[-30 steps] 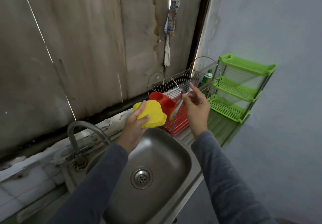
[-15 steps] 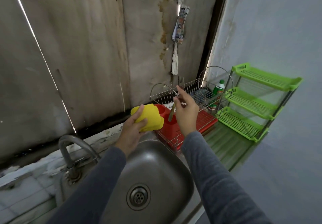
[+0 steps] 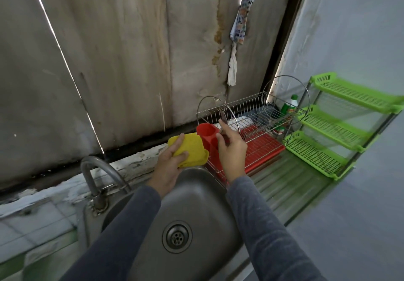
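fork: the fork [image 3: 223, 117] stands upright with its tines up, over the red cutlery holder [image 3: 206, 131] at the left end of the dish rack [image 3: 258, 105]. Its lower end is hidden behind the hand.
right hand: the right hand [image 3: 231, 149] pinches the fork's shaft between thumb and fingers, right against the holder.
left hand: the left hand [image 3: 169, 164] has its fingers curled over the top of a yellow plastic piece [image 3: 192, 149] and grips it.
yellow piece: it is held above the back rim of the sink [image 3: 196, 204], just left of the holder. Can't tell if the two touch.
change: 1 s ago the fork was slanted across the rack. 0.5 s ago it was turned upright above the holder. Now it sits lower and closer in, with less shaft showing. The left hand has barely moved relative to the sink.
meaning: I'd judge the fork is going handle-first into the holder and the drop is nearly done. Release hasn't happened, the grip is on.
unclear: can't tell which of the holder's two compartments takes it, or whether the handle tip is already inside.
next: probably let go once it bottoms out, then deal with the yellow piece.
nearby: a tap [image 3: 96, 171] at the left of the sink, a red drip tray [image 3: 264, 147] under the rack, a green shelf unit [image 3: 328, 127] to the right, and a bottle [image 3: 289, 105] behind the rack.
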A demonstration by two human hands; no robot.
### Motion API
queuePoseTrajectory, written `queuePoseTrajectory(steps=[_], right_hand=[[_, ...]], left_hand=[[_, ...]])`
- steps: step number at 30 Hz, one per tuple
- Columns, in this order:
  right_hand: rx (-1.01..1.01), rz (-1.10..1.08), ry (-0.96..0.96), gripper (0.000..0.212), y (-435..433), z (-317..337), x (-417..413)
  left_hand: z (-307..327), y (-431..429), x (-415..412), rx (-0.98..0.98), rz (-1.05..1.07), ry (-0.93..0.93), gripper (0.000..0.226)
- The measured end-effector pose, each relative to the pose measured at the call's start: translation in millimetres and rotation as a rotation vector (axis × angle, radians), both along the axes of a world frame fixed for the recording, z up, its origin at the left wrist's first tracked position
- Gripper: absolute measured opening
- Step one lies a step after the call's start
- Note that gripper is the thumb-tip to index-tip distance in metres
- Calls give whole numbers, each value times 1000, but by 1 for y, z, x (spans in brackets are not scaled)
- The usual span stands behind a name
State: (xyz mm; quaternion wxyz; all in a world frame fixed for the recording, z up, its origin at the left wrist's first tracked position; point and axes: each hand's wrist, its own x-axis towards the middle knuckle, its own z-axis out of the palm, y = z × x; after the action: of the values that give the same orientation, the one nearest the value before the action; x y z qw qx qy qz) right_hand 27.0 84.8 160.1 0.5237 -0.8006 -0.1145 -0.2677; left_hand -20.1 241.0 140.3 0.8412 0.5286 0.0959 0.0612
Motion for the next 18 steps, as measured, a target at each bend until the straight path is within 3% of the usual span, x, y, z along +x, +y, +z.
queuePoseTrajectory(steps=[4,18], right_hand=[[-45,53,87,40,-2,-17,-7],[-100,8,16,25,-17,-38,-37]], left_hand=[[-10,-2,-11,-2,18,15,57],[-38,-16,-72,10,58,73,60]])
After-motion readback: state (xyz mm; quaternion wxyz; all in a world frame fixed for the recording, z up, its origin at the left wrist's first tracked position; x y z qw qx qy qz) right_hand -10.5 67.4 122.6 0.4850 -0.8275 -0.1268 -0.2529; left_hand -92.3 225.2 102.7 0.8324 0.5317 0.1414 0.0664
